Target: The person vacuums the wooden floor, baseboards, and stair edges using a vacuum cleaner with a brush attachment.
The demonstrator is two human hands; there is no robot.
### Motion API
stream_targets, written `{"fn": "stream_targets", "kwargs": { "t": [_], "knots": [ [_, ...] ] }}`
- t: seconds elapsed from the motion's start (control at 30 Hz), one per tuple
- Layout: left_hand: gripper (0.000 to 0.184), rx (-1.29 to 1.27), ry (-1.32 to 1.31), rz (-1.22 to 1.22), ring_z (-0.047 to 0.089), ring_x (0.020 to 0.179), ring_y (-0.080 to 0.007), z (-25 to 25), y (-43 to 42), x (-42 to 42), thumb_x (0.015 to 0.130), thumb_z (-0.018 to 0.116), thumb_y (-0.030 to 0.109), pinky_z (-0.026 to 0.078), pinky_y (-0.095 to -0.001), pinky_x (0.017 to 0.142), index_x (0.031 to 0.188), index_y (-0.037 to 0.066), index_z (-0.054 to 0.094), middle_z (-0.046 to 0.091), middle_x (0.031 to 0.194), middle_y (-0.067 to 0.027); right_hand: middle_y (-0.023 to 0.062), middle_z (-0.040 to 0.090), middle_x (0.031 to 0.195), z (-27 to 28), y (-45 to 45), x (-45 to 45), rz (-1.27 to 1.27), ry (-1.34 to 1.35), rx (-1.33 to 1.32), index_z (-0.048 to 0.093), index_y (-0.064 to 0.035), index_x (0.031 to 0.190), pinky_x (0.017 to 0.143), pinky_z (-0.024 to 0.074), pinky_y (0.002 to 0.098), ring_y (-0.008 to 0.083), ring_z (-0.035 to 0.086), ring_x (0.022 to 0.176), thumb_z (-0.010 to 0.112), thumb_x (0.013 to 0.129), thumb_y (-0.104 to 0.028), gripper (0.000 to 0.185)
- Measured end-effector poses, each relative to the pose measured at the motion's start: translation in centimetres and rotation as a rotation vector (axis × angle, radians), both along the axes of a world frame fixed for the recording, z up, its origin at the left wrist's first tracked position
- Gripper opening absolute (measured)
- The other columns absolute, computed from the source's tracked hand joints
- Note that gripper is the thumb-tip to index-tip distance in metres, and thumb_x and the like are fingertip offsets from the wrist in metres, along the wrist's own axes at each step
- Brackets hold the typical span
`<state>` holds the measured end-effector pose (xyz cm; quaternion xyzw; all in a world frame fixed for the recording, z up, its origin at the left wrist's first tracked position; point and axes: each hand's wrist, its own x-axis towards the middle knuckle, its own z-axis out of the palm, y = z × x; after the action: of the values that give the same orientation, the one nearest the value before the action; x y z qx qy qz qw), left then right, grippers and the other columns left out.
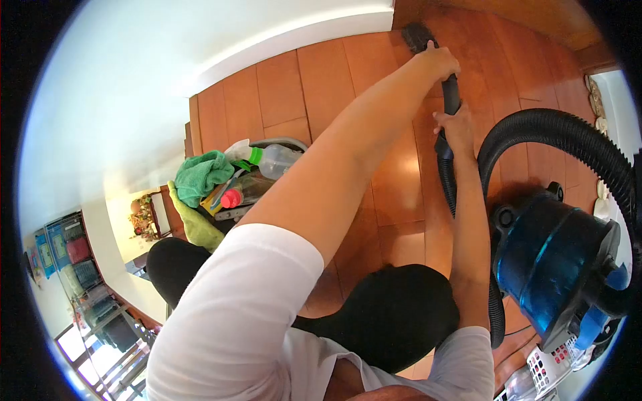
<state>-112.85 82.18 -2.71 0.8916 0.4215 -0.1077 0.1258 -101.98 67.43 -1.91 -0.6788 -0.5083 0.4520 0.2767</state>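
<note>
Black wand gripped in left hand and right hand, I had its brush near the floor's far edge; a grey-rimmed container held bottles, a green cloth at its rim.

The left hand hides a bit of black wand from me, the right forearm some hose. Near the floor's left edge, the left arm covers part of the tub. I can't make out the small, distant colored items.
</note>
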Motion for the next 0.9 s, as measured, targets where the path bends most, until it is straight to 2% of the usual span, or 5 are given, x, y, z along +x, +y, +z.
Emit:
{"fn": "stream_targets", "kwargs": {
  "t": [0.1,0.2,0.4,0.5,0.9],
  "knots": [
    [0.039,-0.072,-0.097,0.002,0.049,0.12,-0.0276,0.3,0.4,-1.5,0.075,0.067,0.004,0.035,-0.0669,0.1,0.108,0.023,0.066,0.062,0.117,0.0007,0.0168,0.063,0.07,0.7,-0.1,-0.8,0.053,-0.108,0.05,0.048,0.0019,0.101,0.055,0.05,0.0387,0.0249,0.065,0.056,0.066,0.076,-0.012,0.034],
    [0.037,0.012,-0.073,-0.025,0.051,0.119,-0.027,0.2,-0.4,-2.8,0.074,0.068,0.004,0.041,-0.0653,0.093,0.106,0.022,0.067,0.064,0.113,0.0007,0.0168,0.063,0.072,1.6,-0.6,-2.5,0.042,-0.128,0.034,0.048,0.0023,0.103,0.054,0.0503,0.0385,0.0247,0.065,0.056,0.064,0.076,-0.008,0.033],
    [0.029,0.087,-0.275,-0.136,0.057,0.108,-0.0302,-0.7,-1.7,-6.5,0.073,0.066,0.0,0.05,-0.0475,0.083,0.097,0.017,0.068,0.068,0.098,-0.0024,0.0173,0.063,0.074,3.8,-2.1,-5.6,0.088,-0.178,0.008,0.047,0.0046,0.116,0.054,0.0509,0.0375,0.0247,0.066,0.058,0.062,0.075,-0.007,0.046],
    [0.026,0.055,-0.28,-0.073,0.059,0.104,-0.0307,-0.2,-2.9,-8.1,0.072,0.066,-0.001,0.049,-0.0405,0.086,0.093,0.014,0.069,0.068,0.096,-0.0054,0.0177,0.063,0.074,3.2,-2.9,-6.7,0.1,-0.125,-0.014,0.046,0.0046,0.122,0.054,0.0512,0.0374,0.0247,0.066,0.059,0.063,0.074,-0.005,0.051],
    [0.027,0.098,-0.111,-0.074,0.065,0.089,-0.0314,1.9,-7.1,-16.9,0.066,0.069,0.002,0.051,-0.0384,0.078,0.091,0.011,0.07,0.07,0.089,-0.0093,0.0175,0.062,0.07,4.0,-4.5,-11.6,0.304,-0.054,-0.018,0.047,0.0033,0.12,0.053,0.0497,0.0379,0.025,0.066,0.057,0.065,0.072,-0.007,0.052]
  ]
}}
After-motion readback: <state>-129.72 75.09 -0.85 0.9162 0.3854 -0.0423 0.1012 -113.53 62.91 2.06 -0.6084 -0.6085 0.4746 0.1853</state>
